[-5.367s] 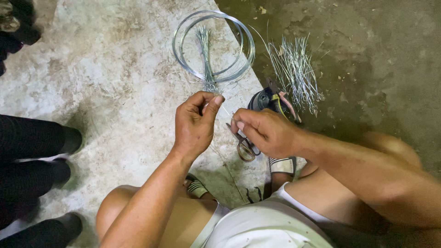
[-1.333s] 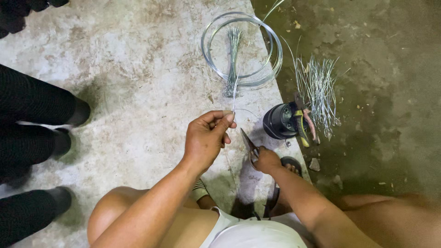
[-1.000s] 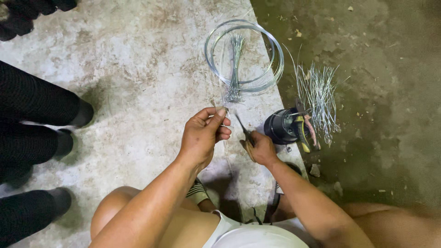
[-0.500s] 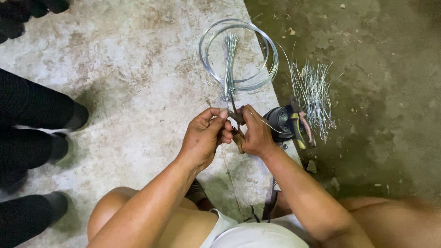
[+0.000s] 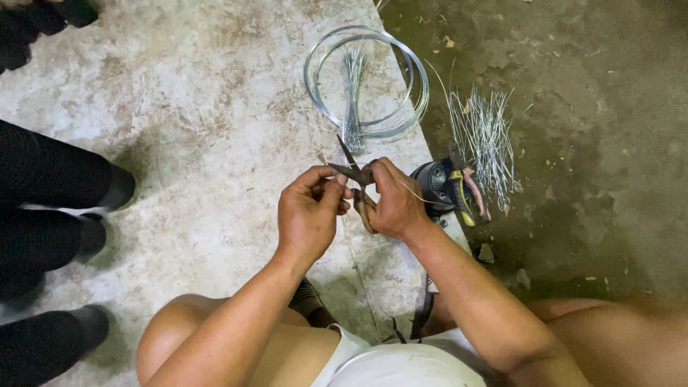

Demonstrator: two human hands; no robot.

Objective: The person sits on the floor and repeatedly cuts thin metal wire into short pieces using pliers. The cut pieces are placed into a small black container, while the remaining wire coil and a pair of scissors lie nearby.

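Note:
My right hand (image 5: pixel 393 201) grips a pair of scissors (image 5: pixel 353 178) with its blades spread apart, pointing up and to the left. My left hand (image 5: pixel 309 213) pinches a thin silver wire between thumb and forefinger, right at the blades. The wire itself is hard to make out between my fingers. Just beyond my hands lies a coil of silver wire (image 5: pixel 367 79) with a bundle of cut wires (image 5: pixel 352 97) laid across it.
A heap of short cut wires (image 5: pixel 484 140) lies on the darker floor to the right. A black round can (image 5: pixel 433 185) stands beside pliers with yellow and pink handles (image 5: pixel 464 189). Another person's dark-clad legs (image 5: pixel 50 208) stand at the left. My bare knees are below.
My right hand came up from near my foot with the scissors and met my left hand. The blades now stand apart at the wire. The view shifted slightly.

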